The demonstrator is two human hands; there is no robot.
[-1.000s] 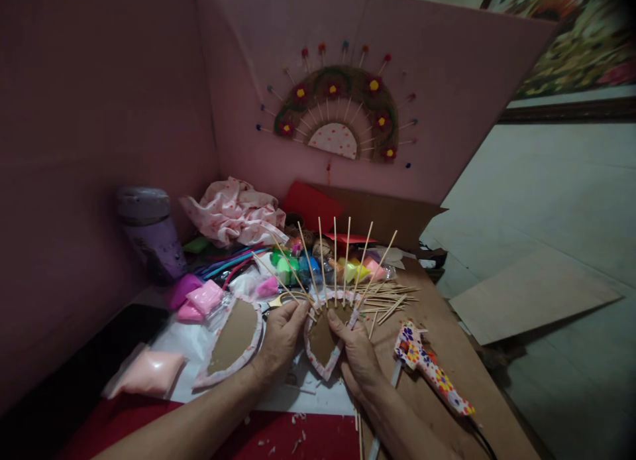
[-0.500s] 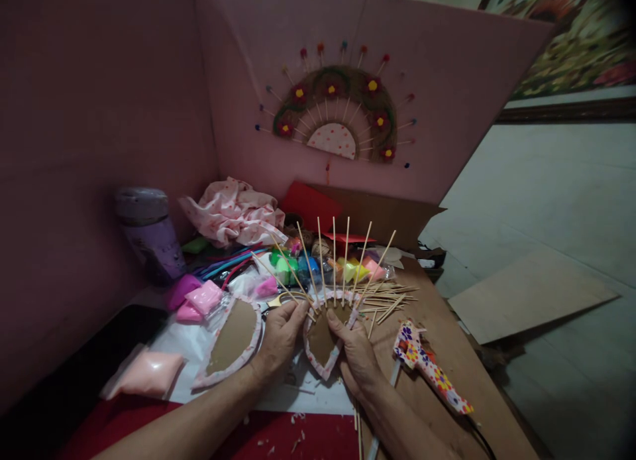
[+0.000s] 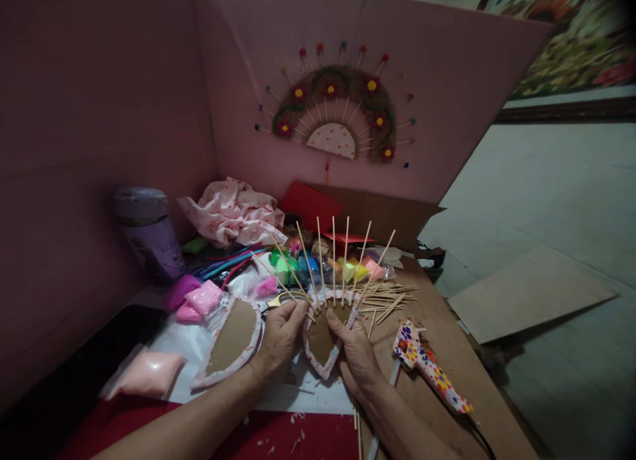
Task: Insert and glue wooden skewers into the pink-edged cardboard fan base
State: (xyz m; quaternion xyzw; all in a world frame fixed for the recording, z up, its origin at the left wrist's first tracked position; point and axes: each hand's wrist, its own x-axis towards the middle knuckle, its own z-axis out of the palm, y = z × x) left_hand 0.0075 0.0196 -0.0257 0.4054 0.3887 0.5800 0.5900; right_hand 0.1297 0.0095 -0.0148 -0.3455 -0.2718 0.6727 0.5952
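In the head view, a small cardboard piece (image 3: 318,344) edged with pink fabric is held up over the table. Several thin wooden sticks (image 3: 334,261) fan out from its top edge. My right hand (image 3: 355,350) is closed round the piece's right side, thumb on the brown face. With its fingers closed, my left hand (image 3: 283,334) pinches the lower end of the leftmost stick against the piece's upper left edge. A second fabric-edged cardboard piece (image 3: 233,337) lies left of my left hand. To the right rests a flower-patterned glue gun (image 3: 430,367).
Loose sticks (image 3: 390,297) lie behind my right hand. Packets of coloured clay (image 3: 288,268), crumpled pink fabric (image 3: 236,211) and a purple tumbler (image 3: 152,238) stand further back. A pale clay packet (image 3: 149,374) is at the left. A decorated half-round fan (image 3: 330,109) hangs on the pink panel.
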